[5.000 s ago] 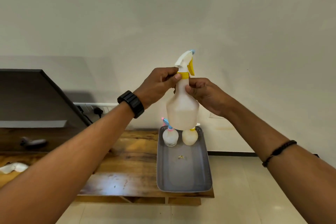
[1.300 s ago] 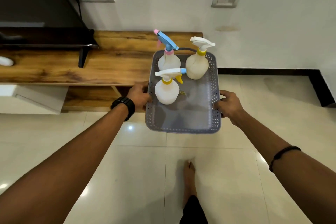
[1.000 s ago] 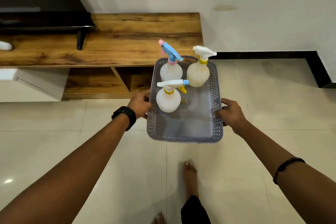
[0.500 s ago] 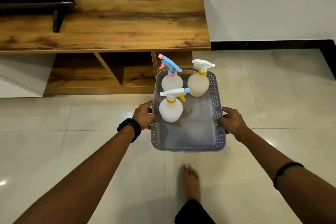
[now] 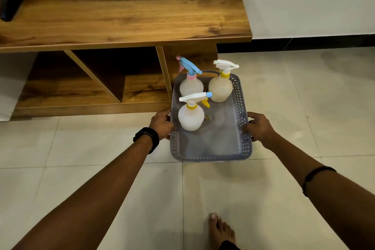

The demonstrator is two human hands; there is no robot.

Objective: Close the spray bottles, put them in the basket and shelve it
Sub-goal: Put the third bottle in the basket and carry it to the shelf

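A grey perforated basket hangs low over the tiled floor, held level by its two long sides. My left hand grips its left rim and my right hand its right rim. Three capped spray bottles stand upright inside: a blue-and-pink-headed bottle at the far left, a white-headed bottle with a yellow collar at the far right, and another white-headed bottle nearer me on the left. The basket's far end is level with the wooden unit's right-hand lower compartment.
The wooden unit's top juts out above the open lower shelves, split by a slanted divider and an upright panel. A white wall with a black skirting runs to the right. My bare foot stands on the tiles.
Both hands have carried the basket down from the unit's top to just in front of the lower shelves. The view has tilted down and come closer to the unit.
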